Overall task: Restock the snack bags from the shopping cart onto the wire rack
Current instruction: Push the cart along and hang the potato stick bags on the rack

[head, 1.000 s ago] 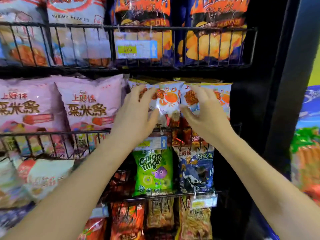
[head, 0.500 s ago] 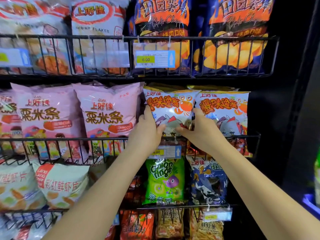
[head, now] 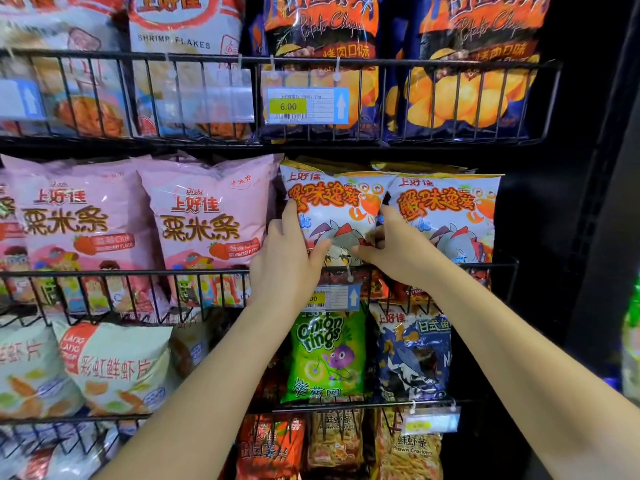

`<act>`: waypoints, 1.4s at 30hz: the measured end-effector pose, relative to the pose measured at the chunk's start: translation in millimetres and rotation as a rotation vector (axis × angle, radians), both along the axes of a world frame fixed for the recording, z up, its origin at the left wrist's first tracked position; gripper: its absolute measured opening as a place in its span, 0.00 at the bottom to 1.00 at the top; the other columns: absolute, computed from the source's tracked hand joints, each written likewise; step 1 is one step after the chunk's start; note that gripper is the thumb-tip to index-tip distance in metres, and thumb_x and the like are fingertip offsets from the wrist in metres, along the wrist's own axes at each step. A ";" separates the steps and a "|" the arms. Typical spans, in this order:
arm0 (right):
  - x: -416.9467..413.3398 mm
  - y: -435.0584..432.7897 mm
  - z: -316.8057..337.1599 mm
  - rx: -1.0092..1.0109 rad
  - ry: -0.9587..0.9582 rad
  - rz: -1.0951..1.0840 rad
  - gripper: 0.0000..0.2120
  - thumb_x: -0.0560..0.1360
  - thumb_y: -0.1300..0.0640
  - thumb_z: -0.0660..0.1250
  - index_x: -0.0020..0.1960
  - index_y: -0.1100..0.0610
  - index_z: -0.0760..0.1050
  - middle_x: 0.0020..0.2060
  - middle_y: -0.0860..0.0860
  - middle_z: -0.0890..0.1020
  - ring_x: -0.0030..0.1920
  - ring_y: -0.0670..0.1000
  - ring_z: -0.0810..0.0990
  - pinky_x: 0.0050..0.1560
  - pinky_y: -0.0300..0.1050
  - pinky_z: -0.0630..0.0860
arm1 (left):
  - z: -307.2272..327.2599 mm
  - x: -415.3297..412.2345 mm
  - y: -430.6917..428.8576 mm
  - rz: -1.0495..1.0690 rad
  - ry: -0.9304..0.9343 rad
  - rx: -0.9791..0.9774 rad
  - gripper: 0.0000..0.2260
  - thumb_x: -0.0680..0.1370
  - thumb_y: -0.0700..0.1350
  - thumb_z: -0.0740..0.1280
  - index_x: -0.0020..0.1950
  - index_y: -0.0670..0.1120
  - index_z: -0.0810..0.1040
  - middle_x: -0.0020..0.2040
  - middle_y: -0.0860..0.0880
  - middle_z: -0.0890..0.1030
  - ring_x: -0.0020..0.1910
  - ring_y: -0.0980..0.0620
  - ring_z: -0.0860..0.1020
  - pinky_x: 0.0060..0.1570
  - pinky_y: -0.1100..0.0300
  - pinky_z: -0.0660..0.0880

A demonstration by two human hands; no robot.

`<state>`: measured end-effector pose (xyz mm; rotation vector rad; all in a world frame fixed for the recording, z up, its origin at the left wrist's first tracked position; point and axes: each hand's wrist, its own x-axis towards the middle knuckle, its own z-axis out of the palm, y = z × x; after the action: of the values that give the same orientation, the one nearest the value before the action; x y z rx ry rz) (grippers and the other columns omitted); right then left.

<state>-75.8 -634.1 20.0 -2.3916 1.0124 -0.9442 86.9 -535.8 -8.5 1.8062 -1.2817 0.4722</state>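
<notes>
The left hand [head: 284, 258] grips the left edge of a shiny white crab snack bag [head: 337, 209]. Its thumb lies on the front and its fingers reach up the side. The right hand [head: 398, 251] grips the right edge of the same bag, with the thumb on the front and the fingers curled round the side. The bag stands upright on the middle shelf of the black wire rack [head: 138, 273], behind the front wires. It has big orange Chinese writing and an orange crab on it.

A second crab bag [head: 446, 216] just like it stands beside it on the right, touching it. On the left stand puffy pink bags [head: 207, 216] that say "Oishi" and "Strawberry Flavor".

On the shelf below is a green bag [head: 327, 351] that says "Onion rings", with a dark blue bag [head: 414, 351] next to it. Further left is a white bag [head: 114, 365] that says "Lang Lang".

On the top shelf a white bag [head: 183, 39] says "Shrimp Flakes", and orange and blue bags [head: 322, 36] say "Potato Chips". A yellow price tag [head: 306, 106] on the wires there says "6.00".

At the bottom a yellow bag [head: 408, 445] says "Prawn Crackers".

A dark wall [head: 588, 168] stands right of the rack.
</notes>
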 end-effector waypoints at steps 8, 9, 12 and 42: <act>1.3 -7.8 6.3 0.054 0.116 -0.013 0.36 0.77 0.47 0.74 0.75 0.56 0.57 0.49 0.50 0.79 0.52 0.57 0.81 0.58 0.58 0.79 | 4.7 0.0 -0.1 -0.011 0.001 0.068 0.37 0.80 0.61 0.67 0.82 0.50 0.53 0.67 0.46 0.71 0.65 0.43 0.76 0.51 0.47 0.76; 1.8 -7.1 7.0 0.052 0.144 -0.027 0.34 0.77 0.46 0.74 0.73 0.57 0.58 0.49 0.51 0.79 0.50 0.57 0.80 0.55 0.57 0.80 | 5.3 -0.2 1.1 -0.014 -0.002 0.082 0.37 0.80 0.61 0.66 0.82 0.49 0.53 0.67 0.45 0.71 0.65 0.42 0.76 0.51 0.46 0.76; -1.0 0.6 11.5 0.062 0.223 -0.047 0.32 0.78 0.43 0.71 0.71 0.57 0.61 0.53 0.53 0.78 0.50 0.56 0.79 0.52 0.52 0.78 | 5.9 -3.4 5.4 -0.014 -0.011 0.118 0.38 0.81 0.61 0.65 0.83 0.47 0.50 0.68 0.44 0.70 0.66 0.41 0.75 0.52 0.46 0.75; 145.3 223.1 -66.9 -0.322 -0.028 -0.058 0.29 0.79 0.51 0.71 0.77 0.53 0.66 0.71 0.53 0.70 0.68 0.57 0.72 0.56 0.42 0.66 | -38.7 160.7 225.1 -0.070 -0.123 0.194 0.24 0.82 0.54 0.65 0.76 0.49 0.68 0.71 0.49 0.68 0.71 0.46 0.69 0.58 0.47 0.76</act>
<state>69.5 -411.0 -46.9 -2.6084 0.9876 -1.2399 247.6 -310.7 -47.1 1.9078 -1.5147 0.4383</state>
